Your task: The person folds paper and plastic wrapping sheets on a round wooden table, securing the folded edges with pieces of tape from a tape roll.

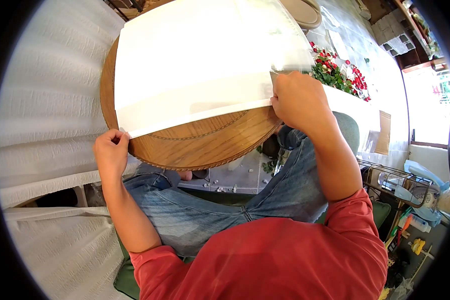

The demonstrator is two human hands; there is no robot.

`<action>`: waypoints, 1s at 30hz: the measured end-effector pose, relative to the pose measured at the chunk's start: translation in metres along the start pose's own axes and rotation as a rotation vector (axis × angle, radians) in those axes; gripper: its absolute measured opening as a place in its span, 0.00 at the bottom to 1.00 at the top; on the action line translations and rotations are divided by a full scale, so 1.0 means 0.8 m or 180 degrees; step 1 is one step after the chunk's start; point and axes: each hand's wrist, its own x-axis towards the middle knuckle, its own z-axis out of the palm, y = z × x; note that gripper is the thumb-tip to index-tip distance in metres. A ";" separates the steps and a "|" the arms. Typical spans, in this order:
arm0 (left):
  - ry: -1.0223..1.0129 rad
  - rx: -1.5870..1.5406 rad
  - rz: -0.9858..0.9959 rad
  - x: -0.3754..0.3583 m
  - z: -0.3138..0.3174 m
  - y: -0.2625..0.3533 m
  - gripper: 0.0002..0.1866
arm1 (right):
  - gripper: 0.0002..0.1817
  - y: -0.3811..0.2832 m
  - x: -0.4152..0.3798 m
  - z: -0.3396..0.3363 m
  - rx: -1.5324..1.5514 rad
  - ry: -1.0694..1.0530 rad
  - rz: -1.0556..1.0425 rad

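A large white sheet [195, 65] lies over a round wooden table [200, 142], its near edge folded into a narrow strip. At the near left corner of the sheet, my left hand [111, 150] pinches the edge between thumb and fingers. My right hand [299, 100] is closed on the near right corner, knuckles up, with its fingertips partly hidden. The edge runs fairly straight between the two hands. Clear, shiny film [292, 47] shows along the right side of the sheet. Bright light washes out the sheet's upper part.
Red flowers with green leaves [340, 75] lie beyond the right hand. A wire basket [395, 182] with bottles stands at the right. White draped cloth [55, 100] hangs along the left. A round beige seat [302, 12] is at the top.
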 end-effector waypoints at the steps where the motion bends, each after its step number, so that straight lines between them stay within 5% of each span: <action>1: 0.0013 0.0012 0.0024 0.000 0.000 0.000 0.09 | 0.08 0.000 -0.001 0.002 0.0000 0.0000 0.0000; 26: -0.0024 0.0033 -0.0455 0.005 -0.017 -0.027 0.07 | 0.08 -0.003 -0.003 0.002 0.0090 0.0070 0.0032; 29: 0.0352 0.0009 -0.0225 0.002 -0.014 -0.031 0.10 | 0.08 -0.002 -0.003 0.006 0.0109 0.0202 -0.0038; 30: 0.0478 0.0078 0.0340 -0.006 -0.007 -0.011 0.13 | 0.07 0.000 -0.004 0.008 0.0119 0.0334 -0.0109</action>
